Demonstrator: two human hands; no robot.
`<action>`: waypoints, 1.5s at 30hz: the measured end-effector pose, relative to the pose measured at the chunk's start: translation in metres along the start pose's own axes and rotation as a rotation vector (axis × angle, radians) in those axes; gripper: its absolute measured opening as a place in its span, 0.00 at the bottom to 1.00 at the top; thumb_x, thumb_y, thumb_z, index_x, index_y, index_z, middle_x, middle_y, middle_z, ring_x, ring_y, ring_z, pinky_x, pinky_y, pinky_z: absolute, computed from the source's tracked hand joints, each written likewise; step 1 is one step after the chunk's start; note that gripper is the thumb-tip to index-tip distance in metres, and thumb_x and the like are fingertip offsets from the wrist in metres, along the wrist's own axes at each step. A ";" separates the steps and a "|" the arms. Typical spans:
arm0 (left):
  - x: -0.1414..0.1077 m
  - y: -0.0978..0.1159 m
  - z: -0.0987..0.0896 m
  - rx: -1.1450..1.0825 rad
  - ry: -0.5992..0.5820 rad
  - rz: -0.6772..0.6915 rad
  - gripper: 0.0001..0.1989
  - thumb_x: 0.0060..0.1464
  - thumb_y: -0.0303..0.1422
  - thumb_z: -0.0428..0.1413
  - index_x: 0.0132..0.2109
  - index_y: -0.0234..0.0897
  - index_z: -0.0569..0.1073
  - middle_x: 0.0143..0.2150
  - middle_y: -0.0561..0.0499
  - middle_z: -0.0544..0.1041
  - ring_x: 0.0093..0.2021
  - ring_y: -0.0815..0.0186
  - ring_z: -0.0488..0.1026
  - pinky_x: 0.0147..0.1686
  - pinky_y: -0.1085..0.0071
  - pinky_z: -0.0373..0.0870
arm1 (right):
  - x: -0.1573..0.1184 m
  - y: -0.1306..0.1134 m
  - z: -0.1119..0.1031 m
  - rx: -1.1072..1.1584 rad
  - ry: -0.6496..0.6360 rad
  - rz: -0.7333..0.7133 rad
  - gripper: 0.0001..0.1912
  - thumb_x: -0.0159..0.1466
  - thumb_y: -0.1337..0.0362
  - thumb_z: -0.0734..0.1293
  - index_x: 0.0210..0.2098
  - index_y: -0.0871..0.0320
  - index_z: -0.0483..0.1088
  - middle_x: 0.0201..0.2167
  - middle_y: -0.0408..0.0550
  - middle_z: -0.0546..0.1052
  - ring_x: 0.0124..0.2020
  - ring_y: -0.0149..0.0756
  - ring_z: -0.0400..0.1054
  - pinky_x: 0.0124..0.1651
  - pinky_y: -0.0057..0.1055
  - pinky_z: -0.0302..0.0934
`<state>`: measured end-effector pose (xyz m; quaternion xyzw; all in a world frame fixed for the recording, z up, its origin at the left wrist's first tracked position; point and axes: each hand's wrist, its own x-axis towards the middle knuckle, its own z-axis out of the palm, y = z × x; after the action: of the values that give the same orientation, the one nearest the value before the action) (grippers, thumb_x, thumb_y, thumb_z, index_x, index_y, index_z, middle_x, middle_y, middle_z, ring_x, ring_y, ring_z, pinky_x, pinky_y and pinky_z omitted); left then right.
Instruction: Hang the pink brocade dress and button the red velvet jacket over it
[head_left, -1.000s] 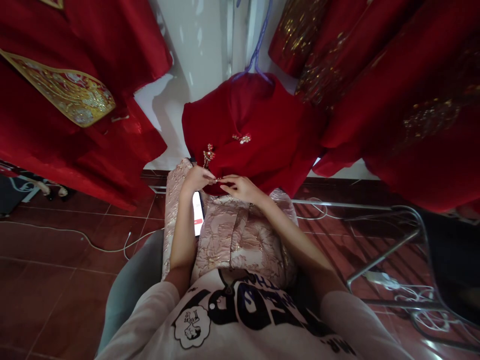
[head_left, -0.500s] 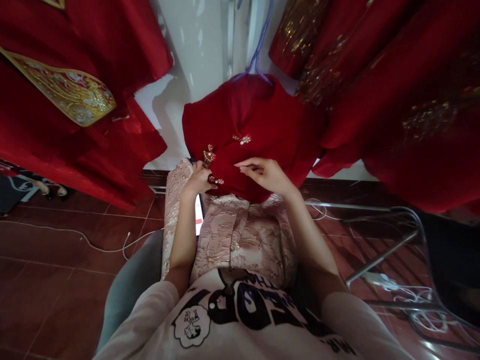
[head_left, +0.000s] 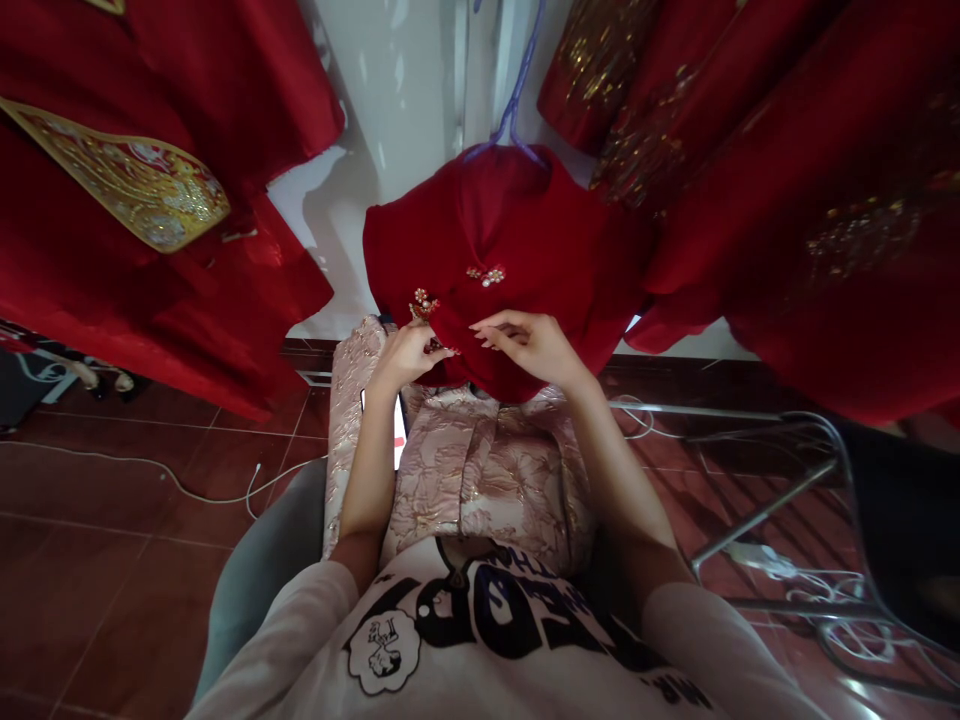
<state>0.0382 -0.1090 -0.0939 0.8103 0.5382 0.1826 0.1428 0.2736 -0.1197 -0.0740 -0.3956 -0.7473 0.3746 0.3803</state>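
A red garment [head_left: 555, 230] hangs on a purple hanger [head_left: 516, 105] in front of me, its lower edge over my lap. A pearl-and-gold flower ornament [head_left: 487, 275] sits below its collar opening. At the garment's left, another jewelled ornament [head_left: 422, 303] shows just above my left hand [head_left: 409, 355]. That hand is closed, thumb and fingertips pinched around a small jewelled ornament that they mostly cover. My right hand [head_left: 529, 345] hovers over the front of the garment, its fingertips pinched together. Anything between them is too small to make out.
Pink brocade fabric [head_left: 510, 470] covers my lap, with a lit phone [head_left: 399, 435] on its left. Red embroidered garments [head_left: 247, 250] hang at both sides. A metal-framed chair [head_left: 847, 480] stands at the right; white cables [head_left: 187, 490] lie on the tiled floor.
My left hand has shifted slightly right, its fingers closing over the small ornament that was visible beside them. My right hand has barely moved, its fingers still pinched.
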 end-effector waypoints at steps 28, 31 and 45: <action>0.022 -0.028 0.033 -1.526 0.350 -0.385 0.17 0.51 0.44 0.69 0.42 0.39 0.80 0.51 0.43 0.83 0.61 0.52 0.74 0.60 0.57 0.72 | 0.001 0.000 -0.001 -0.012 -0.035 0.004 0.14 0.68 0.58 0.66 0.46 0.58 0.80 0.41 0.49 0.85 0.41 0.36 0.80 0.49 0.35 0.74; 0.021 -0.025 0.033 -1.523 0.363 -0.414 0.13 0.50 0.37 0.68 0.42 0.40 0.82 0.54 0.45 0.82 0.60 0.54 0.75 0.59 0.59 0.72 | 0.001 0.000 0.000 -0.013 -0.040 0.005 0.13 0.68 0.59 0.66 0.46 0.58 0.80 0.41 0.49 0.85 0.42 0.36 0.80 0.49 0.35 0.74; 0.031 -0.019 0.034 -1.260 0.665 -0.459 0.05 0.48 0.25 0.61 0.28 0.38 0.79 0.27 0.55 0.80 0.28 0.71 0.74 0.36 0.75 0.70 | 0.000 0.001 0.000 0.006 -0.043 -0.002 0.14 0.67 0.57 0.66 0.45 0.58 0.80 0.41 0.50 0.84 0.43 0.38 0.80 0.51 0.37 0.74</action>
<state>0.0487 -0.0745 -0.1281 0.3446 0.5021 0.6572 0.4441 0.2736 -0.1190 -0.0744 -0.3855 -0.7547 0.3846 0.3658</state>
